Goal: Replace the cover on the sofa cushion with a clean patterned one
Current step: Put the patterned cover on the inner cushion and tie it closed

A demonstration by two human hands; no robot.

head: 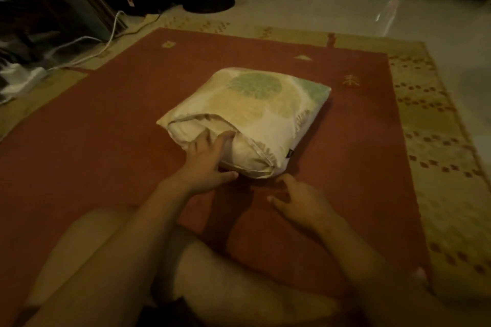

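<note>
**Cushion partly inside patterned cover**

Nearest, right hand [300,200] open above red rug [106,141]. Left hand [210,159] spread, fingers pressing white cushion [239,151] at cover's mouth. Beyond, patterned cover [265,106] lying mid-rug.

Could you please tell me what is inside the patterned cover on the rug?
Through the patterned cover's open near edge a white cushion insert shows, with the left hand pressed against it. The rest of the insert is hidden under the fabric.
</note>
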